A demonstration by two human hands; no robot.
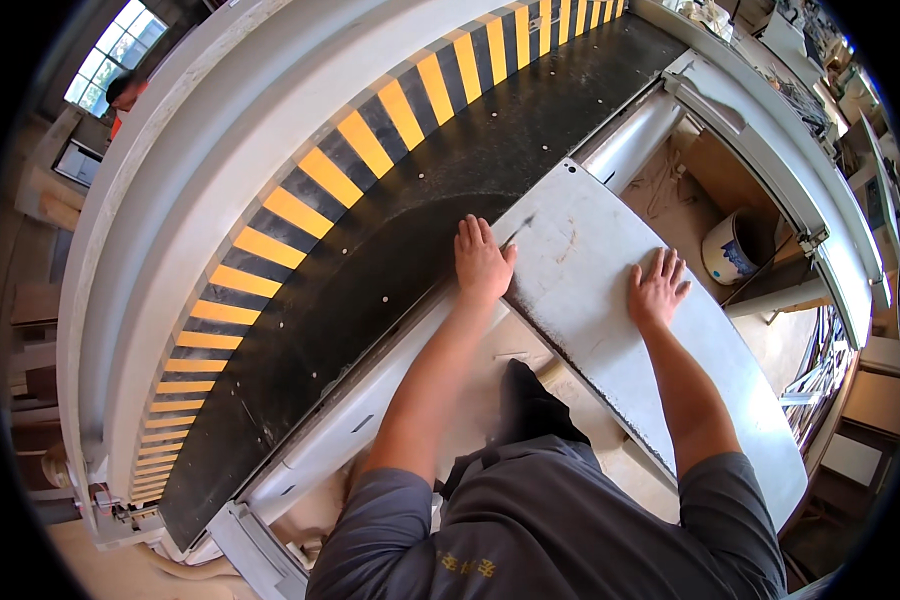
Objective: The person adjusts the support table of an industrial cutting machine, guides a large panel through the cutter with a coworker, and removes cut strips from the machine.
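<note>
My left hand (482,262) lies with its fingers stretched out on the edge of the black machine bed (370,270), close to the corner of a pale grey table plate (610,270). On that plate rests my right hand (658,290), palm down with the fingers spread. Neither hand grips anything. The plate has scuffs, a dark worn edge and small holes at its far corner. Small pale round spots dot the black bed.
A large curved machine beam (120,280) with yellow and black stripes (315,180) spans the far left. Below the frame at right stands a white bucket (728,250) near metal offcuts (818,365). Another person (125,92) is beyond the beam.
</note>
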